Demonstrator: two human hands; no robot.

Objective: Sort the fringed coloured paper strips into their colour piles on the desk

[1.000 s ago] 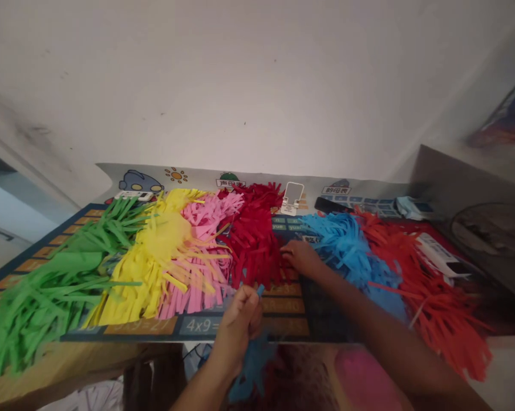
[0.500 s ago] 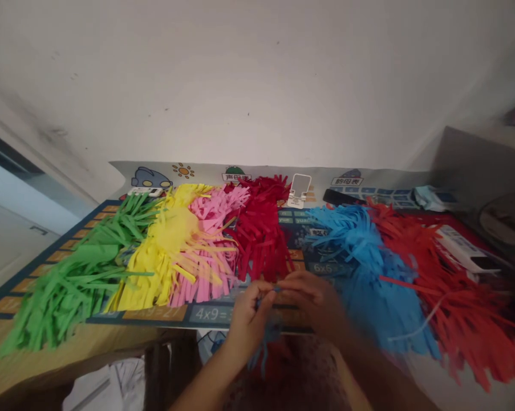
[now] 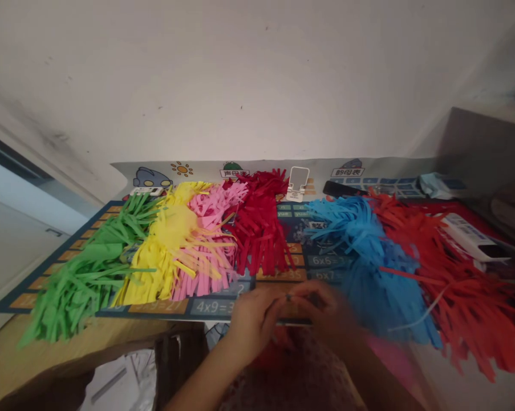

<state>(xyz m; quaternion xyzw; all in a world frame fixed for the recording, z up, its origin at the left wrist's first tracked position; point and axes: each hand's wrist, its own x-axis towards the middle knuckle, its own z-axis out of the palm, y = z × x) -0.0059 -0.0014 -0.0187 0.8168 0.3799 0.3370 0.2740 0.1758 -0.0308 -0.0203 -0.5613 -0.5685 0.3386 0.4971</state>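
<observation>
Fringed paper bundles, six colours, run left to right over a printed blue-and-orange mat [image 3: 63, 268]. Green fringed paper bundle [image 3: 84, 274] at left of frame, front end over the mat edge. Below it, lower left, brown cardboard box [image 3: 60, 368] with white sheets [image 3: 120, 382] inside. Yellow bundle [image 3: 157, 251] next, overlapping the pink one [image 3: 206, 274]; dark red bundle [image 3: 259, 228] just right of that, centre. White flat phone stand [image 3: 297, 185] upright behind.

Left hand [image 3: 251, 319], lower centre: fingers curled, tips pinched on a small dark piece [image 3: 288, 297]. Right hand [image 3: 325, 314] meets it from the right, fingertips closed on the same piece. Motion blur; can't tell what it is.

Right side: light blue bundle [image 3: 360, 251], then orange-red bundle [image 3: 445, 274] hanging past the mat's front edge. Long white box [image 3: 471, 237] beyond, print unreadable.

Progress, my read: strips on all six look cut and spread; handwork at the centre looks unfinished. Can't tell how much remains.

Text, left to right: "4x9=3" cut off by the left hand, "yue", "6x6=3", "6x7=", heading "韵母表" upper right. Upper-centre heading starts "声母", last character soft. No brand legible.
</observation>
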